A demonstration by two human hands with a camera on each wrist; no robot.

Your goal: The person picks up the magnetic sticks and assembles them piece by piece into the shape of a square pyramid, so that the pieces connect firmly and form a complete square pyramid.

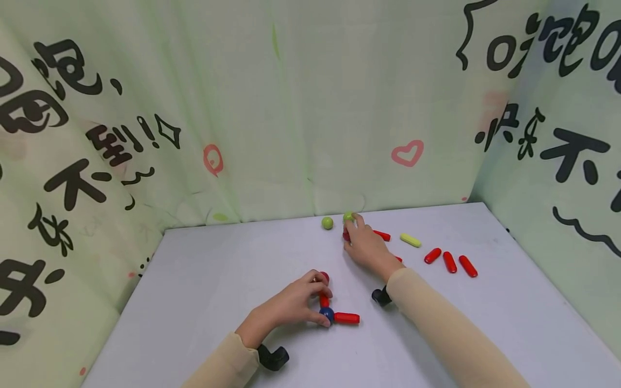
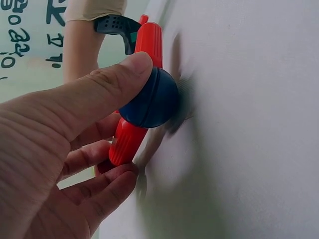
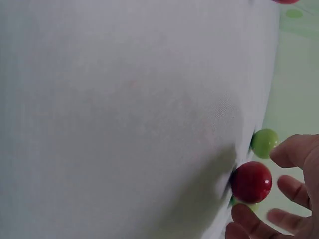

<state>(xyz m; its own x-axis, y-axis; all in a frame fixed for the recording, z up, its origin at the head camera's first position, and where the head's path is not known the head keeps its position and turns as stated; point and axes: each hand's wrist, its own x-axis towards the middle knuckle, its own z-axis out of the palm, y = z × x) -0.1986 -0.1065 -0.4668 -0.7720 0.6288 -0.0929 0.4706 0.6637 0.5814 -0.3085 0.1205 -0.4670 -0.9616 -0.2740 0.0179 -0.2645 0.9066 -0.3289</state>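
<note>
My left hand (image 1: pixel 297 300) holds a joined ball-and-rod piece. Its thumb lies on the blue ball (image 2: pixel 155 99), and its fingers curl by the red rod (image 2: pixel 127 142) and the red ball (image 1: pixel 324 277) at the far end. A second red rod (image 1: pixel 347 318) sticks out to the right from the blue ball. Farther back, my right hand (image 1: pixel 366 245) reaches over a loose red ball (image 3: pixel 251 182), thumb and fingers spread around it. Just beyond that ball is a green ball (image 3: pixel 264 143); whether any fingertip touches the red one is hard to tell.
Another green ball (image 1: pixel 327 222) sits near the table's back edge. To the right lie a yellow rod (image 1: pixel 410 240) and several red rods (image 1: pixel 449 262), some partly covered by the right hand. A printed curtain (image 1: pixel 310 108) borders the white table (image 1: pixel 204 280) at the back and sides.
</note>
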